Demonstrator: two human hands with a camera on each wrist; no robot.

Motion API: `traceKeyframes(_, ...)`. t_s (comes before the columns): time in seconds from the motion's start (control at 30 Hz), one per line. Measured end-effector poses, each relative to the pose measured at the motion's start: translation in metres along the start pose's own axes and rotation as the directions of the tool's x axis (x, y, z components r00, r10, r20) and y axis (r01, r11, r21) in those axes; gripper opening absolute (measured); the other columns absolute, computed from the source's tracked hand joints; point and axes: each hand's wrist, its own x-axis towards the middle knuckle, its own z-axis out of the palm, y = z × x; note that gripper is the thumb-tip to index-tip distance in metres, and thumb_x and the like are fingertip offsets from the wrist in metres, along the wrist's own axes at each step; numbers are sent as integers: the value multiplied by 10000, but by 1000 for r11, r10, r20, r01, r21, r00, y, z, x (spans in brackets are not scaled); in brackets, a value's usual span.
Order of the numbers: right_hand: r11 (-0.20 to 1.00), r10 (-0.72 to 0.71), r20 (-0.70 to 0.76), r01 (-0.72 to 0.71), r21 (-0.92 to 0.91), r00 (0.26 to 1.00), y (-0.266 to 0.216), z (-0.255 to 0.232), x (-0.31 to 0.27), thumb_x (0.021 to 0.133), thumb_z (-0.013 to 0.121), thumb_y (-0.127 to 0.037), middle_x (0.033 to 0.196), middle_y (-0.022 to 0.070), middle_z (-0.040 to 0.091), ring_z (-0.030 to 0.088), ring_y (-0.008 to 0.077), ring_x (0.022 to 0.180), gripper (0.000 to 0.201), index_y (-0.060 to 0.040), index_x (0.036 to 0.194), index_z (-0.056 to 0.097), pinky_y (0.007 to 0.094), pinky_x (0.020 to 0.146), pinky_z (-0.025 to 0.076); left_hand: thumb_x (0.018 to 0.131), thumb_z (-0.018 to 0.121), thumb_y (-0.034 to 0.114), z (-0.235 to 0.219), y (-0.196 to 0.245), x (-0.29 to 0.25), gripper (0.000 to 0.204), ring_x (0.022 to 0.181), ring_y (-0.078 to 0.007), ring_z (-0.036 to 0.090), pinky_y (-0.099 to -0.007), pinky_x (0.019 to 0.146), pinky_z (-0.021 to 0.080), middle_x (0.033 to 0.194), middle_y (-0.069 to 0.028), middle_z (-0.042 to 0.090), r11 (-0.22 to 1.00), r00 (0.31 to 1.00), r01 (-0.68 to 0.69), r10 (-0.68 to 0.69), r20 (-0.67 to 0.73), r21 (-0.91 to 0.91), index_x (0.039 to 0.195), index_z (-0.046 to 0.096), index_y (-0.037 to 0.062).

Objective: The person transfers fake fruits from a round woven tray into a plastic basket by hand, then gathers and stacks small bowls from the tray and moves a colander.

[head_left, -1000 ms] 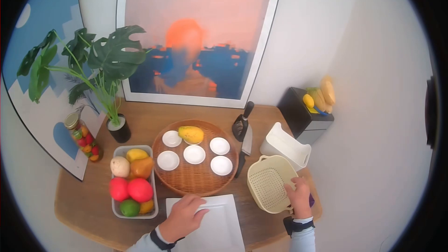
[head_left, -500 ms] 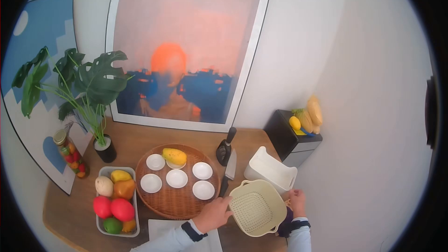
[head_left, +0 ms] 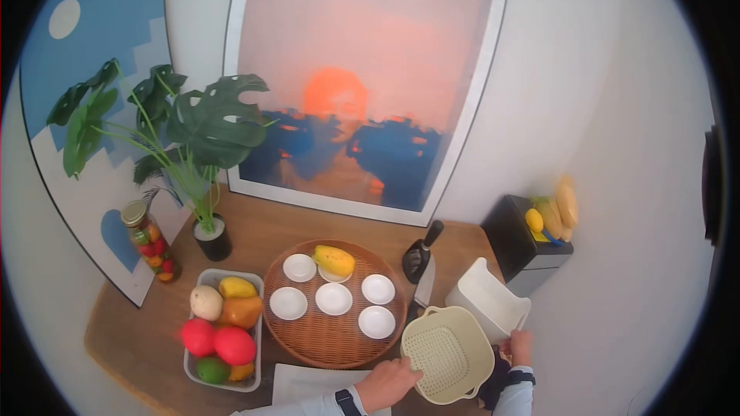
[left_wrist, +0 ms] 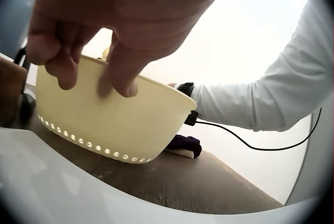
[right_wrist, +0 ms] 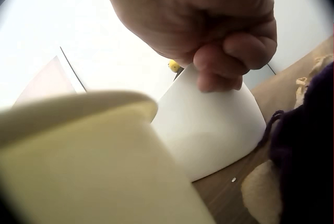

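Observation:
My left hand grips the near left rim of a cream plastic colander basket. In the left wrist view its thumb lies against the basket's outer wall, above a row of drain holes. My right hand is at the near right corner of a white plastic bin, which stands just behind the basket. The right wrist view shows curled fingers over the bin's raised edge. A dark purple cloth-like thing with pale pieces lies beside the bin, partly hidden under my right wrist in the head view.
A round wicker tray carries small white dishes and a yellow papaya-like fruit. Left of it stands a grey box of fruit. A white square plate lies in front. Behind are a knife and a dark cabinet.
My left hand went from above the plate to the basket's rim, and the basket shifted slightly left. My right hand left the basket's right side and came to the white bin's corner.

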Motion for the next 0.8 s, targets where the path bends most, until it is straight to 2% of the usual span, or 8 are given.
traceKeyframes(0.17,1000,3,81,-3,-8,997,-10,-9,-15,850,442,-114,652,239,663,649,290,468,309,144,876,610,363,395,514,890,568,119,-16,3,-22,187,827,-376,644,-456,702,534,922,-217,554,1000,999,2,-2,33,-25,1056,612,44)
traceKeyframes(0.23,999,-2,128,7,-42,992,-12,-7,-10,855,435,-114,666,249,669,656,294,476,328,157,917,610,358,400,520,852,574,115,-15,7,-32,113,792,-417,663,-480,666,544,880,-223,647,1000,996,30,-30,-83,1,897,633,30)
traceKeyframes(0.37,998,27,147,-36,56,989,-5,-5,-13,900,416,-148,657,245,656,652,297,492,365,162,917,608,350,411,528,856,551,89,-3,5,-44,98,784,-386,666,-483,656,538,861,-222,640,993,986,-18,-2,-166,-116,861,616,16)
traceKeyframes(0.43,994,60,166,-74,83,984,8,-7,-5,905,414,-152,672,251,659,657,298,508,368,157,913,613,349,427,535,844,568,76,-8,10,-48,133,797,-380,668,-485,652,534,890,-213,641,996,999,-11,8,-31,-86,943,618,4)
traceKeyframes(0.6,977,-11,91,-9,213,996,35,-6,8,900,445,-153,741,221,676,669,311,578,346,125,990,629,369,454,538,876,612,121,-43,16,-63,250,797,-355,659,-449,671,534,900,-190,610,988,999,51,-52,-8,-149,1106,613,22)
traceKeyframes(0.63,960,74,88,-95,265,993,31,-6,6,885,445,-123,958,229,686,706,354,770,376,110,1142,592,439,559,589,910,601,138,-52,14,-68,265,792,-338,654,-425,673,538,903,-182,587,980,995,78,-65,75,-184,1155,620,39)
traceKeyframes(0.73,907,-11,69,-19,420,998,37,-2,-9,887,448,-179,802,204,667,655,283,538,384,87,1140,558,354,431,560,835,674,146,-73,14,-98,354,805,-359,656,-453,688,527,893,-180,622,985,983,-35,4,-185,-167,1152,585,18)
traceKeyframes(0.8,890,8,56,-32,454,998,38,-2,-16,883,433,-197,799,186,670,641,273,519,394,60,1152,563,341,409,548,839,694,184,-86,13,-113,366,802,-349,651,-442,699,523,873,-172,615,987,979,17,-49,-196,-161,1152,587,26)
